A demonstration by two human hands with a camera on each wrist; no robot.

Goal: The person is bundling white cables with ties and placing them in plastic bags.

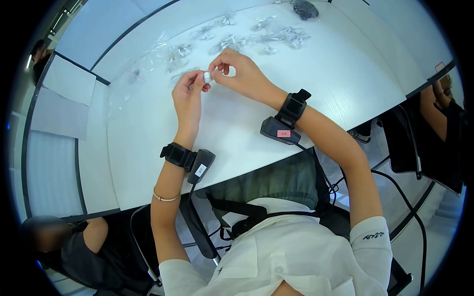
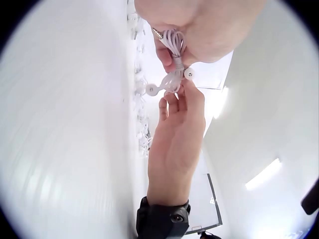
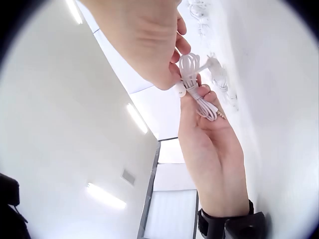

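Note:
A bundle of white wired earphones (image 2: 175,64), its cable coiled and wound round at the middle, is between my two hands above the table. My left hand (image 1: 186,98) holds the coil between thumb and fingers; the metal plug (image 3: 220,115) pokes out beside its palm. From the other side, my right hand (image 1: 240,69) pinches the loop end near the earbuds. One round earbud (image 2: 151,89) hangs out to the side, while another earbud (image 2: 189,73) sits by the right thumb. In the head view the fingers cover much of the bundle.
More bundled white earphones (image 1: 230,42) lie across the table (image 1: 306,84) beyond my hands. Clear plastic bags (image 1: 136,74) are at the left, and a dark object (image 1: 305,9) stands at the back. Panels edge the table; people sit on both sides.

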